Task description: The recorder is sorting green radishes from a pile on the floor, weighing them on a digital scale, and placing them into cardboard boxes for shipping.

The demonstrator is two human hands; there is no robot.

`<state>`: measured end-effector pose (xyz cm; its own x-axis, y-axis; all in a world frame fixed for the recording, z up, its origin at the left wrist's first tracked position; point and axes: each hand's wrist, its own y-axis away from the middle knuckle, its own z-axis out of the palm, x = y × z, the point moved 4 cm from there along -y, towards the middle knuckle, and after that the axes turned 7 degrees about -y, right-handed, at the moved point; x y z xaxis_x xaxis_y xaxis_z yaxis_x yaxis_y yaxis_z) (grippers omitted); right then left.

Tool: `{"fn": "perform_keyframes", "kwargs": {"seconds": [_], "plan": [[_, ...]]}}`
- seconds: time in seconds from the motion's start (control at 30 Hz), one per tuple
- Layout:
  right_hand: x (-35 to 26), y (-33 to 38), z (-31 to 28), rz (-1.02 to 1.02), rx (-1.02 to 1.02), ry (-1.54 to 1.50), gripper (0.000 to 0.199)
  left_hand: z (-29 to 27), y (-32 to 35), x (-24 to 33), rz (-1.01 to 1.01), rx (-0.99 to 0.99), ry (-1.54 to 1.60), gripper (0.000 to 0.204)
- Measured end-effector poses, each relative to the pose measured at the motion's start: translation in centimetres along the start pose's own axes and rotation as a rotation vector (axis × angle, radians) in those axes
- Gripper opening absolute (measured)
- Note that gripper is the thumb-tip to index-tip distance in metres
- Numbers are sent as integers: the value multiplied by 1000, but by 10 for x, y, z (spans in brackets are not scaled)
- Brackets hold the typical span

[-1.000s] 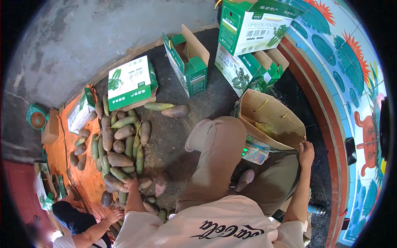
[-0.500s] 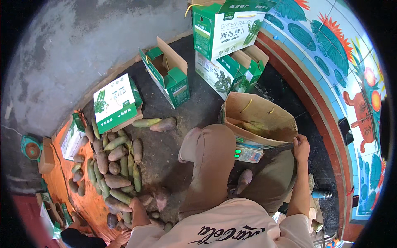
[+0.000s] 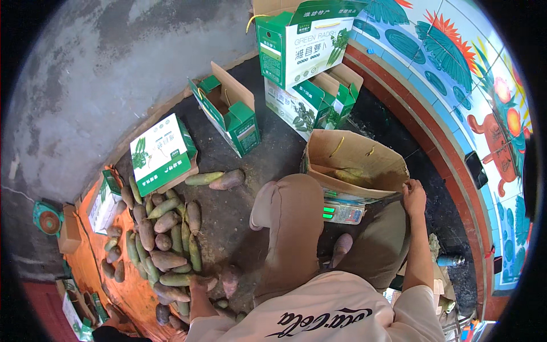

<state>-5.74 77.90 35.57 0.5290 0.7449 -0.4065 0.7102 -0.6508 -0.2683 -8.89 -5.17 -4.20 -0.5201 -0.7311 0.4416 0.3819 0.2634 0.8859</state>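
At near left: one radish heap [image 3: 167, 260]; left hand [image 3: 200, 281] against one green radish [image 3: 174, 279], closure cannot be told. At right: one open carton [image 3: 359, 147], edge clamped in right hand [image 3: 415, 197]; lit scale [image 3: 345, 214] alongside, nearer.

The open box [image 3: 393, 171] is matt cardboard inside; the closed box [image 3: 161, 149] has a smooth printed face. The radishes [image 3: 167, 260] look dull and earthy, the orange sheet [image 3: 91, 259] like plastic. Trousers [image 3: 293, 228] and shirt [image 3: 256, 316] are matt cloth. The plaster wall [image 3: 125, 57] is rough, the wall tiles [image 3: 424, 71] glossy.
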Motion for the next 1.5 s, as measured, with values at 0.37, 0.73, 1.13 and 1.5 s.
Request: {"fn": "perform_keyframes", "kwargs": {"seconds": [0.37, 0.73, 1.13, 1.5], "plan": [[6, 11, -18, 30, 21, 71, 12, 55, 34, -13, -85, 268, -252, 52], [-4, 11, -17, 0, 21, 105, 13, 74, 75, 18, 0, 287, -503, 52], [-15, 4, -9, 10, -17, 49, 13, 43, 35, 42, -30, 472, -52, 53], [-7, 5, -10, 15, -32, 25, 13, 52, 82, 44, 35, 438, -320, 43]]}}
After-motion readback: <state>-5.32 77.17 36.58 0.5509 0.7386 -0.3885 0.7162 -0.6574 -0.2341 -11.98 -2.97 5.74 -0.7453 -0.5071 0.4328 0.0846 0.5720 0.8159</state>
